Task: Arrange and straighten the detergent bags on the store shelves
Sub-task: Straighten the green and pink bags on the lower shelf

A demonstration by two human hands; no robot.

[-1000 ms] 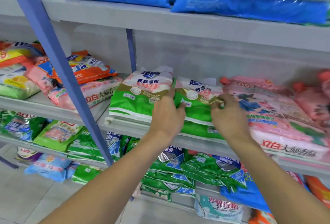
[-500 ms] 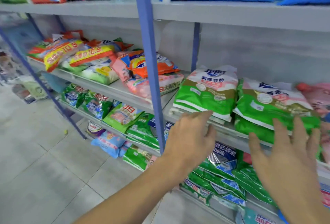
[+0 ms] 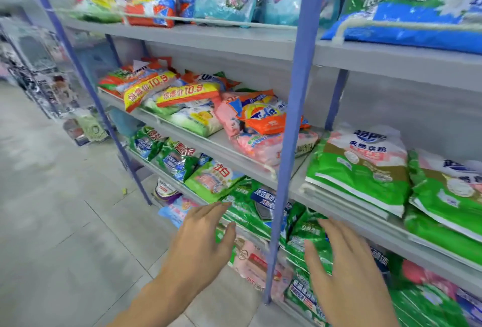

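Two stacks of green-and-white detergent bags (image 3: 360,170) lie side by side on the middle shelf (image 3: 347,212) at the right. My left hand (image 3: 200,243) hovers with straight fingers in front of the lower shelves and holds nothing. My right hand (image 3: 347,266) is spread flat, empty, below the middle shelf's front edge. Left of the blue post (image 3: 289,144), an orange bag (image 3: 263,115) lies askew on pink bags (image 3: 260,144). Further left sit yellow-banded bags (image 3: 167,89) in a loose pile.
Blue and pale-blue bags (image 3: 407,5) fill the top shelf behind a white cord. Green bags (image 3: 250,204) crowd the lower shelf. A pink bag (image 3: 255,266) lies near the floor. Grey tiled aisle floor (image 3: 57,222) spreads to the left, with another rack (image 3: 39,71) beyond.
Both hands let go of the green-and-white bags, opened and drew back and down from the shelf. The view has swung left along the aisle.
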